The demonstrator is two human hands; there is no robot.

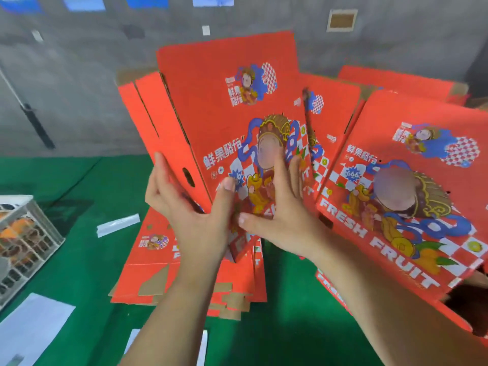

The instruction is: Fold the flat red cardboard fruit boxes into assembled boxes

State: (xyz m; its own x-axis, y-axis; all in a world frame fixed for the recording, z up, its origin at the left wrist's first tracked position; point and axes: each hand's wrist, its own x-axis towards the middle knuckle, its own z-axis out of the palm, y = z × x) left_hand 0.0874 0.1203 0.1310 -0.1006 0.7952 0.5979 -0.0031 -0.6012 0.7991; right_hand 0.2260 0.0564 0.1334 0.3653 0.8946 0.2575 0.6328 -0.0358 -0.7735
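Note:
I hold a red printed cardboard fruit box (224,96) up on end in front of me, its side flap with an oval hole bent back on the left. My left hand (190,215) grips its lower left edge, fingers behind the flap and thumb on the printed face. My right hand (280,207) lies flat on the printed panel with straight fingers. A stack of flat red boxes (190,276) lies on the green floor below. An assembled red box (412,196) with "FRESH FRUIT" on it stands at the right.
More red boxes (338,112) stand behind the held one, against a grey wall. A grey plastic crate (23,244) with oranges sits at the left. White paper sheets (31,328) and a white strip (118,225) lie on the green floor.

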